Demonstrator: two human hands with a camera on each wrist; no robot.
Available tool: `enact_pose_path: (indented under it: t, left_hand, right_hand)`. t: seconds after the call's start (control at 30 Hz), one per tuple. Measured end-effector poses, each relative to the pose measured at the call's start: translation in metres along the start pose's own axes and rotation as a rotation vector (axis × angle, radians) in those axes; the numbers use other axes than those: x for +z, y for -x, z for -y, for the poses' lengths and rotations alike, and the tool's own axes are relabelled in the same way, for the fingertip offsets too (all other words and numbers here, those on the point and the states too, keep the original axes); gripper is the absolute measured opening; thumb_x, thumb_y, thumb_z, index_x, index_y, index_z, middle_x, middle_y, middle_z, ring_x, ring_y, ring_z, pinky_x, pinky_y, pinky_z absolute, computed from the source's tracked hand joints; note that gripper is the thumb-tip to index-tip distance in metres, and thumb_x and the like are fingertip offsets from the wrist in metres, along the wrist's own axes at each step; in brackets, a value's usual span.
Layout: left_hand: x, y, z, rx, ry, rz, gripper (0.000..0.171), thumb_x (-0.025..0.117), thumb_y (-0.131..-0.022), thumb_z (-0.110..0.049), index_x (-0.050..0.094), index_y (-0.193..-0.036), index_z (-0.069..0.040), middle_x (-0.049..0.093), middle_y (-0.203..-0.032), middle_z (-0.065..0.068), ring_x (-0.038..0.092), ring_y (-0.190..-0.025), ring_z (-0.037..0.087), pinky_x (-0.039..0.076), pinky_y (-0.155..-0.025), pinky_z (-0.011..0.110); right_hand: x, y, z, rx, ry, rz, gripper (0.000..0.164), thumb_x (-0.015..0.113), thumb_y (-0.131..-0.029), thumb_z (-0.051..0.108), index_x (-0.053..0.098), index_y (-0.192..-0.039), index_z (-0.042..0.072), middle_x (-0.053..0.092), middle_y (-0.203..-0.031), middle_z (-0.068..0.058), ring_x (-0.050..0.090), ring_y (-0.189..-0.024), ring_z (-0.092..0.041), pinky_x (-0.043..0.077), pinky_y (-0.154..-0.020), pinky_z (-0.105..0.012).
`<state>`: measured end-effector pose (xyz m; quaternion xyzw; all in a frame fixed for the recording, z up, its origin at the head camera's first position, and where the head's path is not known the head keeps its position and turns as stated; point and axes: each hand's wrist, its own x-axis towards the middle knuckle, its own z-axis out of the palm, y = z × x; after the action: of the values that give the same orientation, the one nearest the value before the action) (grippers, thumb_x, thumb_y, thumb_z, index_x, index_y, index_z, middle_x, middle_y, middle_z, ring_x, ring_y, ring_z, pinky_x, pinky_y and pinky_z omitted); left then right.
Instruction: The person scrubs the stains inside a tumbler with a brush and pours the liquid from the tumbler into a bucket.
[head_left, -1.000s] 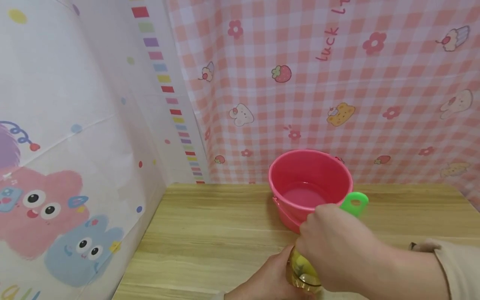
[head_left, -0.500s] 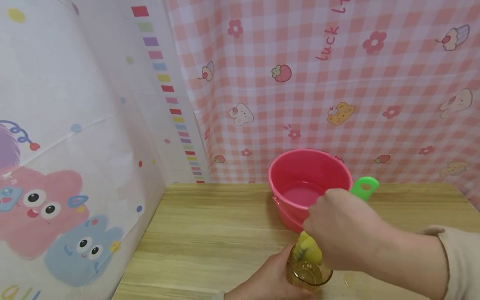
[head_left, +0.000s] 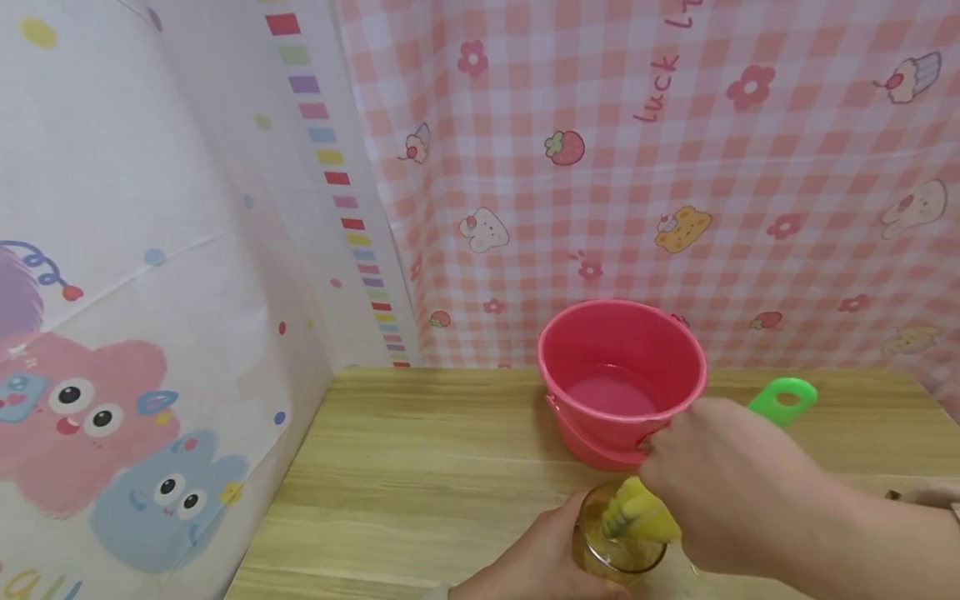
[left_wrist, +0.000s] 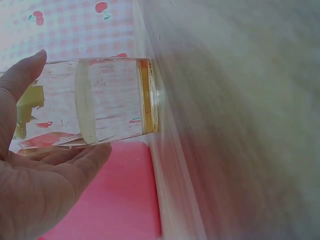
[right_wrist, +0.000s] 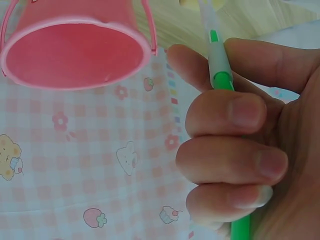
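My left hand [head_left: 534, 554] holds an amber-tinted drinking glass [head_left: 591, 525] upright on the tabletop, fingers and thumb around its side. In the left wrist view the clear wall of the glass [left_wrist: 112, 100] shows, its base at the wood. My right hand [head_left: 742, 492] grips the green handle [right_wrist: 222, 80] of a cup brush, fingers curled round it. The brush's yellow sponge head [head_left: 647, 512] tilts into the mouth of the glass, partly inside it. The handle's looped end [head_left: 772, 402] sticks out past the right hand.
A pink bucket [head_left: 592, 442] stands just behind the glass, a little liquid apparently in its bottom. The wooden tabletop [head_left: 420, 467] reaches back to a pink checked cloth [head_left: 525, 192]. A white printed cloth [head_left: 217, 283] hangs at the left.
The right hand has moved rightward with the brush, and the sponge head has risen from deep in the glass to its mouth, leaning right. The left hand and glass stay nearly still.
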<state>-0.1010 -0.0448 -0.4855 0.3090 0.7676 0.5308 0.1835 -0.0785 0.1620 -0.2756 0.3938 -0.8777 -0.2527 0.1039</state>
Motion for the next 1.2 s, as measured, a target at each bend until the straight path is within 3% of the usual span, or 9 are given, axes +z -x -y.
enact_pose_path:
  t: [0.33,0.53,0.93,1.2]
  left_hand:
    - [0.001,0.001,-0.002,-0.077,0.14,0.019,0.085,0.095,-0.079,-0.024,0.045,-0.146,-0.042,0.062,-0.131,-0.02,0.06,-0.117,0.001,0.049,-0.104,0.025]
    - [0.003,0.001,-0.002,-0.053,0.114,0.0,0.082,0.094,-0.08,-0.027,0.047,-0.145,-0.042,0.064,-0.129,-0.021,0.061,-0.116,0.001,0.048,-0.105,0.025]
    - [0.0,0.002,-0.005,-0.083,0.203,0.026,0.078,0.093,-0.081,-0.02,0.049,-0.142,-0.041,0.066,-0.126,-0.017,0.063,-0.115,0.004,0.05,-0.102,0.025]
    - [0.0,0.002,-0.004,-0.081,0.184,0.047,0.079,0.092,-0.08,-0.021,0.049,-0.142,-0.043,0.065,-0.128,-0.019,0.061,-0.118,0.004,0.047,-0.105,0.026]
  right_hand:
    - [-0.002,0.001,0.006,-0.027,-0.043,0.03,0.033,0.075,-0.066,0.029,0.046,-0.055,0.02,0.039,-0.054,0.004,0.042,-0.055,-0.019,0.036,-0.057,-0.031]
    - [-0.006,-0.002,0.01,-0.039,-0.113,0.049,0.036,0.077,-0.068,0.028,0.045,-0.054,0.021,0.038,-0.051,0.006,0.037,-0.05,-0.019,0.033,-0.05,-0.031]
    - [-0.025,-0.015,0.011,-0.045,0.015,0.05,0.033,0.071,-0.067,0.031,0.042,-0.055,0.021,0.033,-0.048,0.004,0.033,-0.045,-0.02,0.032,-0.046,-0.03]
    - [-0.024,-0.018,0.003,-0.015,0.039,0.007,0.035,0.073,-0.066,0.029,0.041,-0.056,0.021,0.032,-0.047,0.004,0.034,-0.046,-0.018,0.034,-0.047,-0.031]
